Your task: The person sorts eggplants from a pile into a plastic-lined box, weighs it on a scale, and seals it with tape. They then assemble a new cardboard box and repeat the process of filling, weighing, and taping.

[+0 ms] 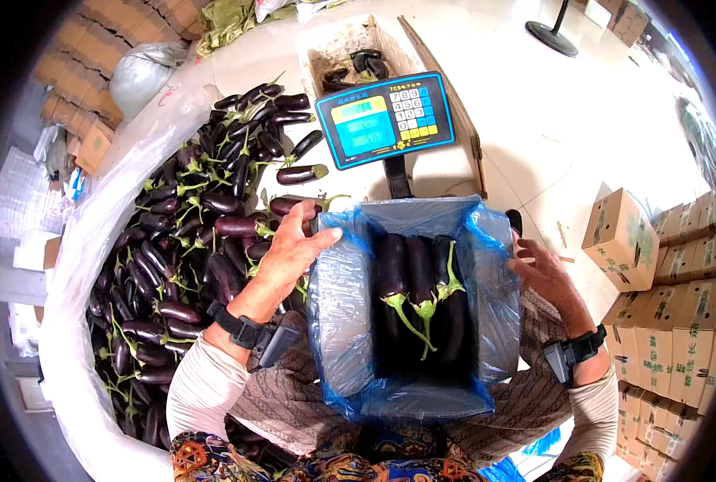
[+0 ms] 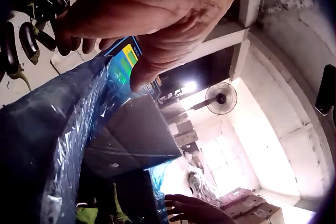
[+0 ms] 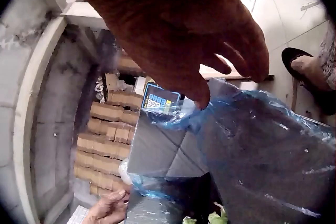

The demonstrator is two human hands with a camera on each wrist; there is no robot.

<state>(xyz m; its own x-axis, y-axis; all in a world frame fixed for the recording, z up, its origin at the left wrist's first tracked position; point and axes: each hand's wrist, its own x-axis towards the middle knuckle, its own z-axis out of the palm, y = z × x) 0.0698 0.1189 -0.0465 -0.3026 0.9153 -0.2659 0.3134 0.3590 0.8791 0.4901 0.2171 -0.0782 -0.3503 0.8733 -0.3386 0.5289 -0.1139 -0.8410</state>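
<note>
A carton lined with blue plastic film [image 1: 338,297] stands in front of the person, its flaps folded outward. Inside lie several dark eggplants [image 1: 392,265] side by side, green stems toward the person. At the carton's left flap is the left hand [image 1: 286,253], thumb and fingers spread, the thumb reaching over the flap's far corner. The right hand [image 1: 547,273] is beside the right flap, fingers loosely bent, fingertips right at the film's edge. In the right wrist view one fingertip [image 3: 202,103] overlaps the film. Neither hand has anything in its grasp.
A digital scale display [image 1: 384,120] rises behind the carton. Left is a large heap of eggplants [image 1: 221,201] within a white plastic sheet [image 1: 69,337]. Behind the display sits a white foam box [image 1: 314,56] with a few eggplants. Cardboard cartons [image 1: 667,337] are stacked on the right.
</note>
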